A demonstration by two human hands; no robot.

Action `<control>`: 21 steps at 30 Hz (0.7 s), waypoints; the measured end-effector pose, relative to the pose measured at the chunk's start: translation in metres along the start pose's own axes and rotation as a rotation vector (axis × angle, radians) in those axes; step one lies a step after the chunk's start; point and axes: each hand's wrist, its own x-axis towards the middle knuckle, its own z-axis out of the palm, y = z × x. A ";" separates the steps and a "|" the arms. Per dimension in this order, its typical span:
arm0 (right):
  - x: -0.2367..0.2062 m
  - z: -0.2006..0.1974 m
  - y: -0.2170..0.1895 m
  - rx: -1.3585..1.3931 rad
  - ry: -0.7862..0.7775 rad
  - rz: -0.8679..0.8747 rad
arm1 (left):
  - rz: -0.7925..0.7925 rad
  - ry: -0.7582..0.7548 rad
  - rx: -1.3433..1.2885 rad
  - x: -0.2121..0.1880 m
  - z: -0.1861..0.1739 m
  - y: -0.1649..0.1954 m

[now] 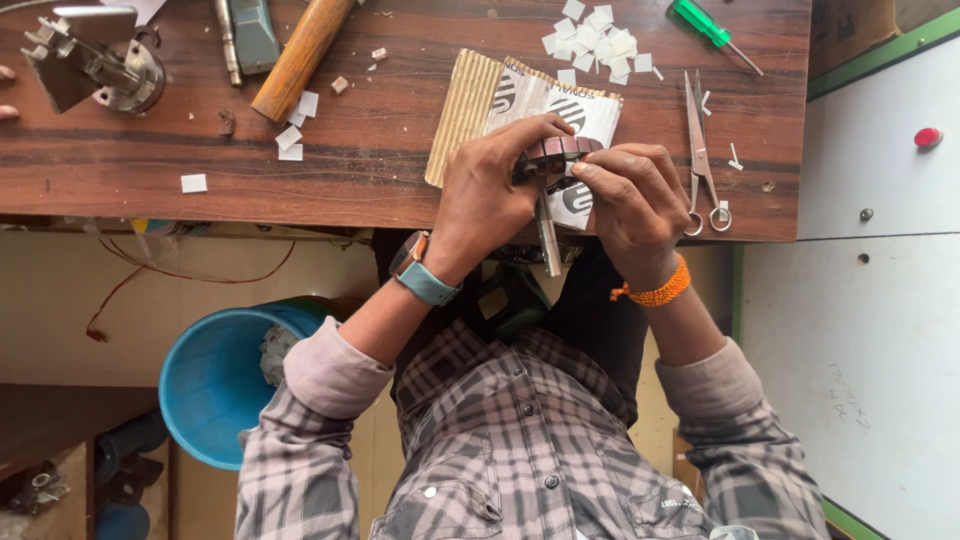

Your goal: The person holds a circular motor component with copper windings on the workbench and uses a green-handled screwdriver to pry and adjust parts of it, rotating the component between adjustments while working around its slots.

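Both my hands hold a small motor armature (562, 150) over the near edge of the wooden workbench (370, 175). Its core is dark reddish-brown and slotted, and its steel shaft (549, 240) points back toward my body. My left hand (490, 195), with a teal-strapped watch on the wrist, wraps the core from the left. My right hand (630, 190), with an orange bead bracelet, pinches at the core's right side with thumb and forefinger. What sits between those fingertips is too small to tell.
Under the hands lies a printed paper sheet on corrugated card (470, 105). Scissors (700, 150) lie to the right, with cut white paper slips (595, 40) and a green screwdriver (705, 25) behind. A wooden handle (300, 50), a metal fixture (95, 60) and someone's fingertips (6, 92) are at left. A blue bucket (215, 380) stands below.
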 end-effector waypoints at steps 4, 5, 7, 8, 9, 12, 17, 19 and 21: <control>0.006 -0.011 -0.009 -0.039 -0.086 0.031 | -0.002 0.004 0.005 -0.001 0.002 0.003; 0.007 -0.013 -0.011 -0.045 -0.109 0.054 | 0.001 0.004 0.005 0.000 0.002 0.004; 0.010 -0.016 -0.014 -0.042 -0.134 0.110 | -0.017 -0.007 0.008 0.000 0.001 0.004; 0.011 -0.017 -0.016 -0.034 -0.136 0.144 | -0.037 -0.019 0.009 -0.001 0.001 0.004; 0.012 -0.017 -0.018 -0.026 -0.137 0.178 | -0.057 -0.032 0.012 -0.001 0.001 0.004; 0.012 -0.017 -0.019 0.094 -0.117 0.320 | -0.069 -0.113 0.124 -0.001 0.000 0.003; 0.005 -0.018 -0.018 0.207 -0.104 0.447 | 0.081 -0.268 0.013 0.001 -0.017 -0.004; 0.001 -0.019 -0.018 0.232 -0.105 0.470 | 0.084 -0.325 -0.078 -0.002 -0.025 -0.005; -0.001 -0.018 -0.016 0.253 -0.114 0.474 | 0.069 -0.348 -0.131 -0.003 -0.029 -0.005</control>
